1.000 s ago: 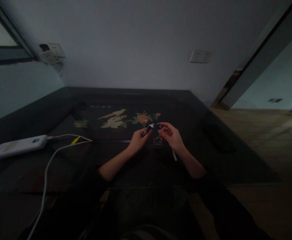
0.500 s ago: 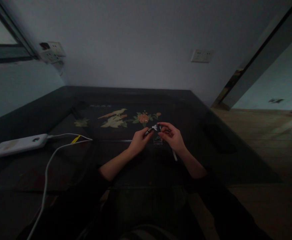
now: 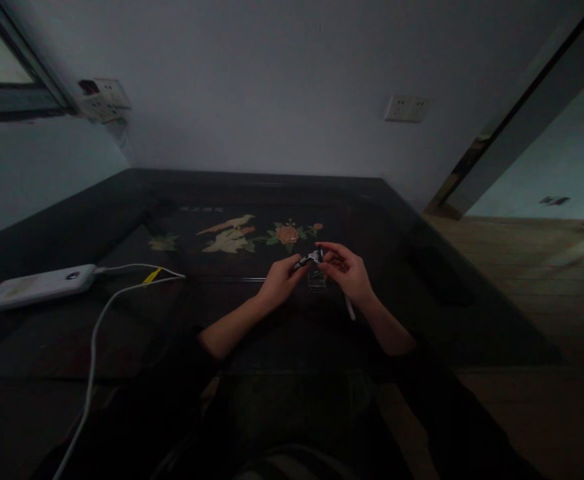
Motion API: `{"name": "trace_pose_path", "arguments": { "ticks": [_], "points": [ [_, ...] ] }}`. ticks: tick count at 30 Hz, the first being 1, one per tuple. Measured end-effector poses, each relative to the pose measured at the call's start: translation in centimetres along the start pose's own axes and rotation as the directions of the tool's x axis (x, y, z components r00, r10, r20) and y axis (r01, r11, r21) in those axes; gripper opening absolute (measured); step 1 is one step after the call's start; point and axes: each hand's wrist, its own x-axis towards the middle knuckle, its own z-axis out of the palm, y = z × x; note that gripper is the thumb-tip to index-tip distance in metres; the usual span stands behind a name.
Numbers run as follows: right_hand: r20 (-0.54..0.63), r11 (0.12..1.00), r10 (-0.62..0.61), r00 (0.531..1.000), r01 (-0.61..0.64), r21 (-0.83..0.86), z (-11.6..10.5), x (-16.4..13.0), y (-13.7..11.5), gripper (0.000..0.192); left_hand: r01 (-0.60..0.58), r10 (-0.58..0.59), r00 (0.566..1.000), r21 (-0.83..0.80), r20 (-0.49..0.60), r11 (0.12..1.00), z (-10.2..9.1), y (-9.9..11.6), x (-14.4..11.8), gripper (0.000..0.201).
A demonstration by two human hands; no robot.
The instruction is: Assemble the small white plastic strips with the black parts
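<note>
On the dark table (image 3: 122,333), the left hand (image 3: 278,285) grips a small metal razor-like tool (image 3: 308,259) at twelve o'clock; the right hand (image 3: 348,275) pinches its head. Best steady it, pressing squarely.

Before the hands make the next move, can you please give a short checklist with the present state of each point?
1. Left hand holds small silver-and-black metal tool: ok.
2. Right hand fingers meet the tool's tip: ok.
3. Small clear box lies under the hands on dark glossy painted table: ok.
4. White cable and white power bank apart from the hands: ok.
5. Firmness of grip: cannot tell.
</note>
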Motion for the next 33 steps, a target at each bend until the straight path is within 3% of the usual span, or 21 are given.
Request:
{"name": "trace_pose_path", "arguments": {
  "ticks": [19, 33],
  "points": [
    [-0.015, 0.998, -0.017, 1.0, 0.016, -0.058, 0.04, -0.04, -0.26, 0.042, -0.032, 0.032, 0.999, -0.004, 0.013, 0.999, -0.13, -0.08, 0.06, 0.024],
    [-0.027, 0.997, -0.023, 0.999, 0.02, -0.072, -0.11, -0.01, 0.12, 0.041, -0.053, 0.047, 0.995, 0.066, 0.089, 0.996, -0.7, -0.22, 0.19, 0.022]
  ]
}}
